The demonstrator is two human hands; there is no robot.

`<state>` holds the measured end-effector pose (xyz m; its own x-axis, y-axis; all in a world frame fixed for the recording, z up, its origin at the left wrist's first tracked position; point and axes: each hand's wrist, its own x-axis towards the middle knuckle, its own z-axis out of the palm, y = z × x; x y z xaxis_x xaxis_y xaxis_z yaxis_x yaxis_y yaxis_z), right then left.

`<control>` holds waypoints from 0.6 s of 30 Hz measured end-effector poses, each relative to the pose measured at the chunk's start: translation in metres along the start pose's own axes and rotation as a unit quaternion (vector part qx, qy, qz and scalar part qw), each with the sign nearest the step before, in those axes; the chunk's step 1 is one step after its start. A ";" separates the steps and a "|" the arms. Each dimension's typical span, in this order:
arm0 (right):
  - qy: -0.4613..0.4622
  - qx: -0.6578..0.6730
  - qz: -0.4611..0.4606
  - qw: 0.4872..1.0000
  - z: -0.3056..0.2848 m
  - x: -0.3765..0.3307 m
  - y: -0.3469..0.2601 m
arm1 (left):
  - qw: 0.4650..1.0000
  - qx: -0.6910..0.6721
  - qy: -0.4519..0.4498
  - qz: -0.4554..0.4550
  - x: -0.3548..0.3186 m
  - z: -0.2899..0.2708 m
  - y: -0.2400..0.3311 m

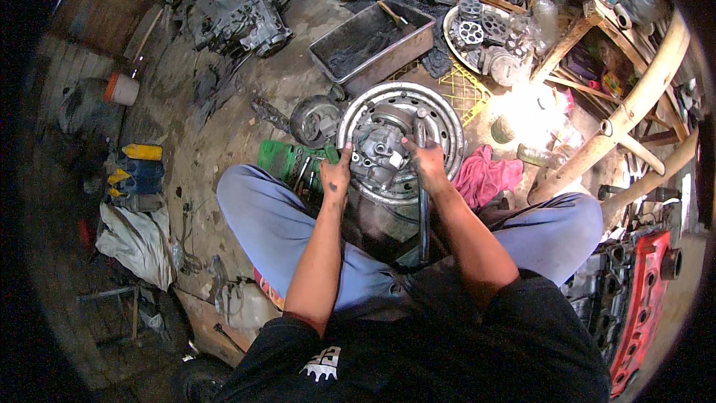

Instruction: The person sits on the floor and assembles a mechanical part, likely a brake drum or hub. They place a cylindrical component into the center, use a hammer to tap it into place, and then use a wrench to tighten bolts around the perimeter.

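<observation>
A grey metal wheel rim lies between my bent legs, with a grimy round metal machine unit resting in it. At the rim's left edge my left hand is closed, and a short green handle shows above its fingers. On the right side my right hand is closed around a long steel bar, its thumb pointing toward the unit. The bar's rounded upper end rises past the hand, and its lower end reaches toward my lap. The undersides of both hands are hidden.
An open green tool case lies by my left knee, a pink cloth by the right. Beyond are a round metal housing, a metal tray with a brush, and a basin of parts. Bamboo poles stand right.
</observation>
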<state>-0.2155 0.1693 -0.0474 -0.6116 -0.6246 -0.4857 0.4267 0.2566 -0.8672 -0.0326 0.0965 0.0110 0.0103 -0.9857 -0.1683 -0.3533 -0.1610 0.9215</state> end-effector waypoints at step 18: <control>-0.020 -0.015 0.039 0.999 0.000 -0.025 -0.030 | 0.999 0.037 -0.037 0.015 0.004 -0.010 -0.009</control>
<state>-0.2134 0.1771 -0.0093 -0.5491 -0.6309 -0.5481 0.4518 0.3277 -0.8298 -0.0197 0.0932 0.0056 -0.0689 -0.9832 -0.1693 -0.4202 -0.1253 0.8987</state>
